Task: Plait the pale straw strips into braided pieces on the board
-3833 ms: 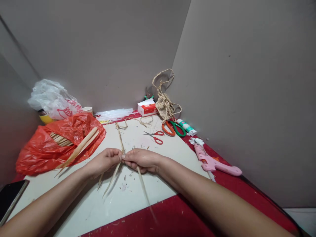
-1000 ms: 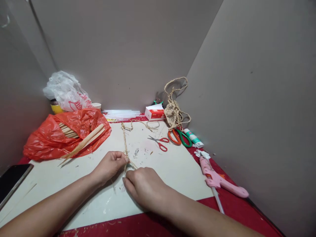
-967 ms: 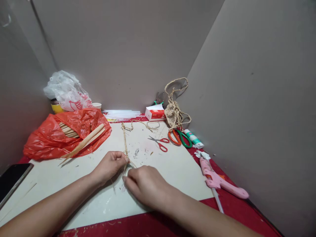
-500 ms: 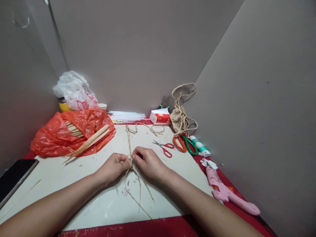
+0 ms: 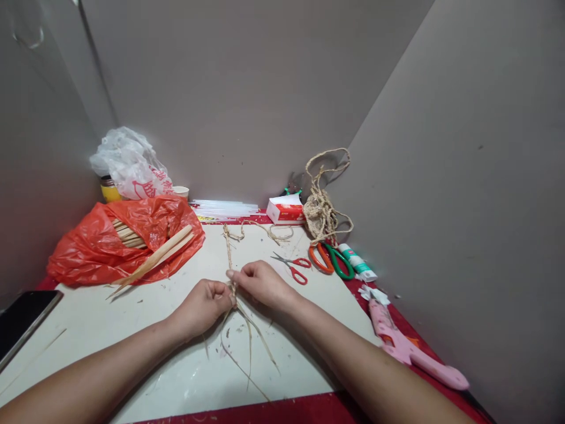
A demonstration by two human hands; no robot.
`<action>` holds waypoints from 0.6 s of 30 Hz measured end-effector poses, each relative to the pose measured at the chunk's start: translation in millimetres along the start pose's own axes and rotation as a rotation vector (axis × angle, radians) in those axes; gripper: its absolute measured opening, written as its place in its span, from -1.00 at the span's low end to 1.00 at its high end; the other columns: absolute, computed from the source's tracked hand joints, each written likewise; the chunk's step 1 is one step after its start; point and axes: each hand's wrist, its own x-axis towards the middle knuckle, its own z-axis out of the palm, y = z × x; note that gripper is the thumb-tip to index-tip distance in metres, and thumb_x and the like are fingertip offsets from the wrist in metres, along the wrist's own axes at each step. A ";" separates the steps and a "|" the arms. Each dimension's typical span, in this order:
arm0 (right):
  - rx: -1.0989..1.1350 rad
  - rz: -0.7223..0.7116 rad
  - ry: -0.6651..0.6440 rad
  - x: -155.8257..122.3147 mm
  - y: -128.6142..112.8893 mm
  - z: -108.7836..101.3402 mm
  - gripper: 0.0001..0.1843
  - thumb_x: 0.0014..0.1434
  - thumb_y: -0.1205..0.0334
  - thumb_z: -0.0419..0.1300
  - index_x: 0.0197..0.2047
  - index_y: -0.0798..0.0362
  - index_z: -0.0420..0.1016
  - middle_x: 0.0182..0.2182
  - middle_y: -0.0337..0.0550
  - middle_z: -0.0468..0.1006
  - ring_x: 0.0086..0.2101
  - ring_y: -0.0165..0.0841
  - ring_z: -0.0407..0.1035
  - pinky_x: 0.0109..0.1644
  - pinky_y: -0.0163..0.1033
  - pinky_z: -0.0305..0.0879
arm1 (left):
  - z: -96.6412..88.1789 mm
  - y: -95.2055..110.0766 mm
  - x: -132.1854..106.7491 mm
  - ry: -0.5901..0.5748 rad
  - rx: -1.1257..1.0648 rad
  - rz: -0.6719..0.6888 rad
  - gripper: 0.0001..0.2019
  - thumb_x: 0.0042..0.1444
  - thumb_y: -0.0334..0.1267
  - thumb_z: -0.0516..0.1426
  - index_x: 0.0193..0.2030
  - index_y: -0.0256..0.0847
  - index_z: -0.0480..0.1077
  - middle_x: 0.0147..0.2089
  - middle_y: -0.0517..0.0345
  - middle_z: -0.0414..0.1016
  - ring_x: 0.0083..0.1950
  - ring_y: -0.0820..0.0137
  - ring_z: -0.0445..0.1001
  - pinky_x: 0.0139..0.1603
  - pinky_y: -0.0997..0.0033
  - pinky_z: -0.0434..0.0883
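Observation:
A thin braided straw cord [image 5: 229,254] runs down the middle of the pale board [image 5: 185,365], its loose strands fanning out toward me at the lower end. My left hand [image 5: 203,306] pinches the cord low down, where the braid gives way to the strands. Just above it, my right hand [image 5: 261,284] has thumb and forefinger closed on the braid. The fingertips hide the short stretch of cord between the hands. Red-handled scissors [image 5: 296,262] lie with blades apart, beyond my right hand.
An orange plastic bag [image 5: 92,253] of straw strips spreads at left, near a phone [image 5: 29,321]. Along the back are glue sticks [image 5: 225,208], a red-and-white box [image 5: 285,211] and a coiled braided rope [image 5: 321,215]. A pink glue gun [image 5: 401,344] rests at right.
My right hand has shifted slightly up the braid and to the left. My left hand keeps its pinch at nearly the same spot. The view has tilted a little.

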 end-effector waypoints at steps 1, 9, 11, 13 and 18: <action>0.021 0.031 -0.058 -0.2 -1.6 2.4 -0.63 0.08 0.07 0.10 -0.65 0.10 0.26 -0.77 -0.33 0.21 -0.72 -0.53 0.06 -0.62 -0.38 -0.06 | -0.1 -1.2 0.5 -0.001 -0.005 0.008 -0.79 -0.08 -0.20 0.11 -0.58 -0.26 0.22 -0.65 0.37 0.07 -0.60 0.62 -0.05 -0.55 0.51 -0.08; -0.093 -0.105 0.227 15.7 13.0 3.7 -0.64 0.08 0.16 0.05 -0.69 0.09 0.19 -0.74 -0.33 0.18 -0.64 -0.51 0.04 -0.54 -0.36 -0.03 | -1.3 1.4 -0.9 0.015 -0.024 -0.044 -0.78 -0.08 -0.16 0.14 -0.54 -0.28 0.29 -0.67 0.35 0.14 -0.62 0.62 0.00 -0.56 0.53 -0.06; -0.081 -0.130 0.315 17.9 16.1 -1.0 -0.62 0.09 0.14 0.05 -0.69 0.07 0.15 -0.73 -0.33 0.16 -0.62 -0.50 0.04 -0.52 -0.36 -0.03 | -1.2 3.9 -2.1 0.025 -0.033 -0.053 -0.78 -0.09 -0.15 0.15 -0.54 -0.28 0.30 -0.69 0.35 0.16 -0.64 0.62 -0.01 -0.57 0.53 -0.06; 0.006 -0.122 0.319 15.4 15.0 -4.4 -0.60 0.10 0.11 0.05 -0.70 0.06 0.12 -0.74 -0.35 0.13 -0.64 -0.51 0.03 -0.54 -0.36 -0.02 | -1.1 6.7 -3.4 0.022 -0.051 -0.069 -0.77 -0.09 -0.15 0.16 -0.54 -0.28 0.31 -0.71 0.37 0.14 -0.66 0.63 -0.04 -0.59 0.53 -0.08; 0.306 0.061 -0.003 -5.0 3.7 -4.1 -0.61 0.13 0.00 0.04 -0.59 0.09 0.25 -0.71 -0.32 0.28 -0.75 -0.55 0.07 -0.66 -0.38 -0.06 | -3.5 11.0 -5.5 -0.012 -0.106 -0.073 -0.76 -0.07 -0.13 0.17 -0.53 -0.29 0.32 -0.74 0.41 0.06 -0.69 0.65 -0.11 -0.62 0.53 -0.14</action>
